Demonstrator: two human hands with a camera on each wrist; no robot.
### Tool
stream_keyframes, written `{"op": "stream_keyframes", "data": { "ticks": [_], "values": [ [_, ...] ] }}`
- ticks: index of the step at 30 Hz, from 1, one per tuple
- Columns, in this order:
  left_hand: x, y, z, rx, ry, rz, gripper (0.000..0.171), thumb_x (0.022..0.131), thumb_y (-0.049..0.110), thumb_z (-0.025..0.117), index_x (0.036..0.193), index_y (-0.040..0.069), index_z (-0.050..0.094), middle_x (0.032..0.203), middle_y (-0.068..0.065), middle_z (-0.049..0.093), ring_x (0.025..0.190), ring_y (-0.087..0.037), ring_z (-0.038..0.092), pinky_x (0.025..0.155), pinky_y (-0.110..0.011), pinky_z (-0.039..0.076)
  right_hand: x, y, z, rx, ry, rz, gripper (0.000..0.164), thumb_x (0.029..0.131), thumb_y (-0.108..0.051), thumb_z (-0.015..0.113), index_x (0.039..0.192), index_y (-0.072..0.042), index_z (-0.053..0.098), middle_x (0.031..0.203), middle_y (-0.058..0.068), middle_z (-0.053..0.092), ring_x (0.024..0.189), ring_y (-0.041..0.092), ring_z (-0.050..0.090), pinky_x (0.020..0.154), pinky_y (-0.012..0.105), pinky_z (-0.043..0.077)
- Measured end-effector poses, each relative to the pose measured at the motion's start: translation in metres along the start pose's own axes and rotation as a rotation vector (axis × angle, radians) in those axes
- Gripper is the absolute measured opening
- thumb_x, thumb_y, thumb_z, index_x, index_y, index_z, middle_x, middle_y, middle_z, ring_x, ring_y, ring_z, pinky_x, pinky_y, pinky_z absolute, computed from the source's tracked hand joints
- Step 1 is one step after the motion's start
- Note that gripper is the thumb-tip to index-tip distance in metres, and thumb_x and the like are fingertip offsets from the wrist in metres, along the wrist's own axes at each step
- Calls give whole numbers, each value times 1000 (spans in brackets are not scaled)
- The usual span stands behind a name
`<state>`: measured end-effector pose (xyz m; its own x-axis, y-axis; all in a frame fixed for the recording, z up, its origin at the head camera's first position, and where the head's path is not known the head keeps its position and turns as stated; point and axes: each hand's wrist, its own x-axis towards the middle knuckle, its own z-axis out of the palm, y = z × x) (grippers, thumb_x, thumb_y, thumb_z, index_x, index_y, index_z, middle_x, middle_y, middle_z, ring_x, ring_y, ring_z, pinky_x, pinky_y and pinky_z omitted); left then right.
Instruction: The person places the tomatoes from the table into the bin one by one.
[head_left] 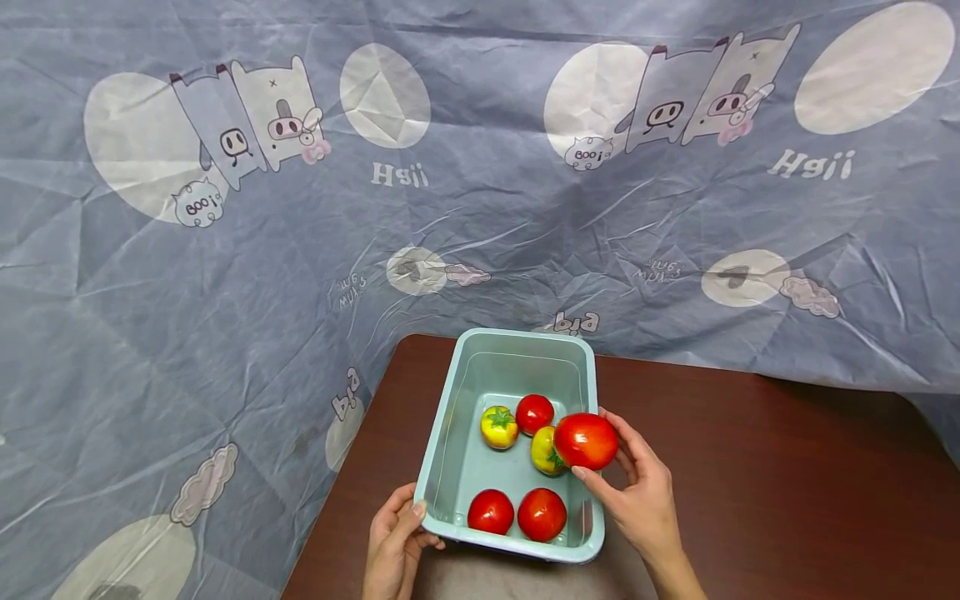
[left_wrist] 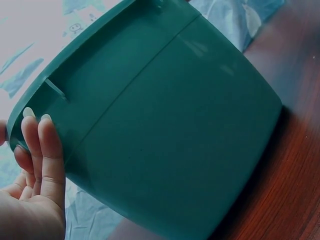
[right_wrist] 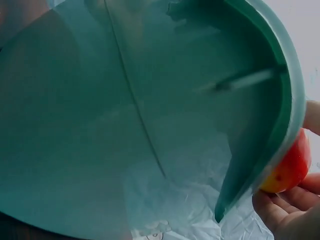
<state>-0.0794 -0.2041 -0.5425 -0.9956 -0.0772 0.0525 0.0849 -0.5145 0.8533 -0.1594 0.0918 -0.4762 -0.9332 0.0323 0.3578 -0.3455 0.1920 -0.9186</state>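
Observation:
A pale blue-green plastic bin (head_left: 525, 550) stands on the table. My left hand (head_left: 395, 533) grips its near left corner, thumb on the rim and fingers against the outer wall (left_wrist: 165, 125). Between thumb and fingers, my right hand (head_left: 641, 492) holds a shiny red tomato (head_left: 587, 442) over the bin's right side; a yellow patch shows on it in the right wrist view. Inside the bin lie a red tomato (head_left: 535, 414), two more near the front (head_left: 491, 512), a yellow one with green leaves (head_left: 498, 427), and another yellow one (head_left: 547, 452) partly hidden by the held tomato.
The dark reddish-brown table (head_left: 787, 483) extends to the right of the bin, with a narrower strip on its left. A grey-blue cloth (head_left: 480, 217) printed with cartoon figures hangs behind the table and along its left side.

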Motion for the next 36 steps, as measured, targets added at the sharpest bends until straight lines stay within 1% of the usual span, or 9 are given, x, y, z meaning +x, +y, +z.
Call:
{"op": "stream_keyframes", "data": {
  "ticks": [4, 12, 16, 19, 22, 25, 30, 34, 36],
  "values": [
    [-1, 0, 1, -14, -3, 0, 22, 99, 2, 45, 120, -5, 47, 91, -2, 70, 63, -10, 64, 56, -23, 58, 1, 0, 6, -9, -29, -20, 76, 71, -2, 84, 139, -11, 51, 137, 13, 56, 114, -2, 56, 95, 8, 46],
    [-1, -2, 3, -25, -16, 7, 21, 99, 1, 44, 119, -4, 48, 90, -1, 70, 63, -9, 64, 56, -23, 58, 2, 2, 14, -16, -92, -67, 79, 71, -6, 85, 141, -8, 48, 139, 7, 54, 119, -4, 55, 98, 12, 45],
    [0, -3, 3, -22, -19, 4, 21, 99, 1, 44, 119, -4, 48, 91, -1, 70, 64, -9, 64, 56, -22, 58, 1, 4, 14, 19, -102, -110, 75, 74, -1, 82, 140, -6, 48, 139, 9, 54, 122, -1, 55, 100, 15, 45],
    [1, -3, 3, -20, -18, -2, 21, 99, 2, 44, 119, -4, 47, 91, -1, 70, 64, -9, 65, 56, -22, 58, 0, 6, 13, 55, -106, -138, 71, 75, 5, 79, 139, -2, 48, 139, 9, 55, 124, 5, 56, 102, 18, 47],
    [1, -2, 3, -17, -13, -11, 22, 99, 2, 44, 120, -5, 47, 91, -1, 70, 64, -10, 65, 56, -23, 58, -1, 7, 10, 77, -90, -128, 67, 77, 8, 76, 137, -1, 49, 138, 8, 56, 124, 13, 57, 102, 21, 48],
    [1, -2, 3, -1, -4, -21, 23, 99, 3, 44, 120, -6, 45, 92, -1, 70, 64, -10, 64, 56, -23, 58, -1, 7, 7, 87, -58, -98, 62, 79, 8, 74, 136, -3, 51, 136, 10, 57, 123, 18, 59, 101, 22, 49],
    [1, 0, 0, 42, 25, -30, 25, 99, 3, 46, 121, -8, 43, 92, -1, 69, 63, -10, 64, 55, -23, 58, -1, 11, 2, 73, -9, -81, 56, 81, 9, 71, 133, -2, 53, 131, 18, 58, 118, 14, 61, 98, 21, 51],
    [0, 2, -3, 60, 40, -20, 27, 98, 3, 47, 121, -10, 43, 92, -1, 69, 62, -11, 64, 55, -24, 58, 0, 16, -3, 54, 21, -100, 52, 81, 11, 70, 130, 0, 56, 127, 11, 62, 115, 11, 62, 96, 19, 52],
    [0, 2, -5, 65, 36, -6, 26, 98, 2, 47, 121, -10, 44, 92, -2, 69, 63, -10, 64, 55, -23, 57, 0, 18, -6, 40, 34, -114, 49, 82, 11, 69, 128, 0, 57, 125, 11, 63, 114, 11, 63, 95, 18, 52]
  ]
}}
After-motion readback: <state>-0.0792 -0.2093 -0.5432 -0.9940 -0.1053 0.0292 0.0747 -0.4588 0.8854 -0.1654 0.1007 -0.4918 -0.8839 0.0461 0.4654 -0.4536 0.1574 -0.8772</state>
